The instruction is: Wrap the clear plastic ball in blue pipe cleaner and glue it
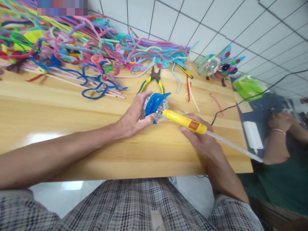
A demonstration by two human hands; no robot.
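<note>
My left hand (134,118) is closed around a clear, rounded plastic piece (165,105) that has blue pipe cleaners (154,103) wrapped over it. In my right hand (202,138) is a yellow hot glue gun (179,119), with a long clear glue stick (233,146) sticking out of its back end. The glue gun's nozzle points left and meets, or nearly meets, the blue pipe cleaners; I cannot tell whether it touches. Just behind my left hand lie pliers (156,77) with yellow-green handles, their jaws pointing away from me.
Heaped pipe cleaners (79,48) in many colours cover the back left of the wooden table (96,118). A decorated figure (221,65) stands at the back right. A black cord (255,94) crosses the right edge. Another person's arm (276,144) rests on the neighbouring dark table.
</note>
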